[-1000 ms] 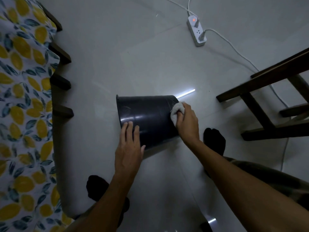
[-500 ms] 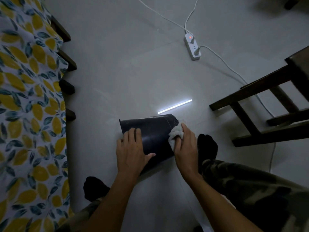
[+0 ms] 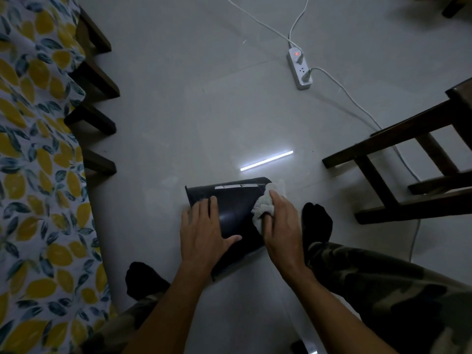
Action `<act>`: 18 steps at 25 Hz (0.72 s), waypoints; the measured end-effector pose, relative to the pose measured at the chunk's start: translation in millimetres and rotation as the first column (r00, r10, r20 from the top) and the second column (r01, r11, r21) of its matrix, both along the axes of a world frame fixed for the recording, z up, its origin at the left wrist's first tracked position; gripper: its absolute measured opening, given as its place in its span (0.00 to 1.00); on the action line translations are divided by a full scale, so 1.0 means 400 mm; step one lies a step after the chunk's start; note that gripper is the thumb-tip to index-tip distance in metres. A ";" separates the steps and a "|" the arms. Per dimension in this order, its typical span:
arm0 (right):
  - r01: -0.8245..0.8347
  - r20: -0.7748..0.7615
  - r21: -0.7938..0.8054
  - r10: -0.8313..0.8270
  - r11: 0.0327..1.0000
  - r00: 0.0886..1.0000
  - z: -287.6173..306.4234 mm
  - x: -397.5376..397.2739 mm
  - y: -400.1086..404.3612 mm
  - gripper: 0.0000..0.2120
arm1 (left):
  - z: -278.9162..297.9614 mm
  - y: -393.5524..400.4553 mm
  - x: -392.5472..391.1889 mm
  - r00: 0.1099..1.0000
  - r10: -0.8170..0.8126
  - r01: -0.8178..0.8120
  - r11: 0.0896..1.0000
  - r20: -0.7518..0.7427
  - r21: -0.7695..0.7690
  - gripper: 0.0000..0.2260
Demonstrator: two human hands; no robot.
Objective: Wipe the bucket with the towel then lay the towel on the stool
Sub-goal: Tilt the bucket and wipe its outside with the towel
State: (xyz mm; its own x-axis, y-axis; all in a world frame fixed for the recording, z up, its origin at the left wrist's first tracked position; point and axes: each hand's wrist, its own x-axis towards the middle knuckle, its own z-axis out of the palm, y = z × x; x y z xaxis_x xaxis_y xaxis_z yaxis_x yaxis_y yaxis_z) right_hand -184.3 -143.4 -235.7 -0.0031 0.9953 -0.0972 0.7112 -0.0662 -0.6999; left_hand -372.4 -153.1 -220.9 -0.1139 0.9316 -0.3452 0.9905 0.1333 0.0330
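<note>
Bucket (image 3: 235, 213) under both hands: left hand (image 3: 204, 233) flat, right hand (image 3: 283, 228) seemingly clutching towel (image 3: 265, 205).

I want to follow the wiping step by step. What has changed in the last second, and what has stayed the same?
The right hand slid the towel along the right side of the bucket, from near its far end back toward the person. The camera tilted, so the bucket appears lower in view. Unchanged: the left hand rests flat on the bucket, steadying it, the bucket lies on its side on the floor, and the stool is untouched.
</note>
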 end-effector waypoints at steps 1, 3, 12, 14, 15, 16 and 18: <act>-0.070 0.012 0.004 0.070 0.998 0.997 0.001 -0.009 -0.008 0.23 | -0.003 0.003 -0.001 1.000 -0.003 0.003 1.000 0.002 -0.002 0.57; -0.265 0.069 -0.005 0.265 0.964 0.962 -0.012 -0.028 -0.039 0.22 | -0.012 0.010 -0.003 1.000 -0.008 0.008 1.000 -0.009 0.006 0.57; -0.294 0.297 -0.215 0.349 0.931 0.889 -0.110 -0.100 -0.046 0.30 | -0.065 -0.031 0.003 0.997 0.045 -0.031 0.978 0.063 -0.208 0.66; -0.245 0.318 -0.238 0.314 0.940 0.895 -0.114 -0.121 -0.018 0.32 | -0.069 -0.036 0.004 0.998 0.032 -0.021 0.972 0.047 -0.235 0.70; -0.226 0.328 -0.251 0.302 0.941 0.895 -0.117 -0.128 -0.001 0.33 | -0.071 -0.038 0.004 0.999 0.032 -0.021 0.970 0.043 -0.240 0.71; -0.209 0.337 -0.257 0.291 0.943 0.895 -0.122 -0.132 0.018 0.34 | -0.074 -0.040 0.003 0.998 0.042 -0.029 0.969 0.047 -0.246 0.71; -0.202 0.352 -0.252 0.285 0.946 0.892 -0.136 -0.134 0.057 0.34 | -0.079 -0.045 0.003 0.994 0.085 -0.063 0.960 0.070 -0.271 0.72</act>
State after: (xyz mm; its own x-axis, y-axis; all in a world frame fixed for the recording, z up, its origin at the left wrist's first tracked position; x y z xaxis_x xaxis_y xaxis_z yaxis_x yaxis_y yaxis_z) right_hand -237.7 -120.7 -290.2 -0.1648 0.9260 -0.3396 0.9311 0.0323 -0.3634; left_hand -371.4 -171.2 -252.5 -0.1407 0.7935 -0.5921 0.9732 0.2207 0.0644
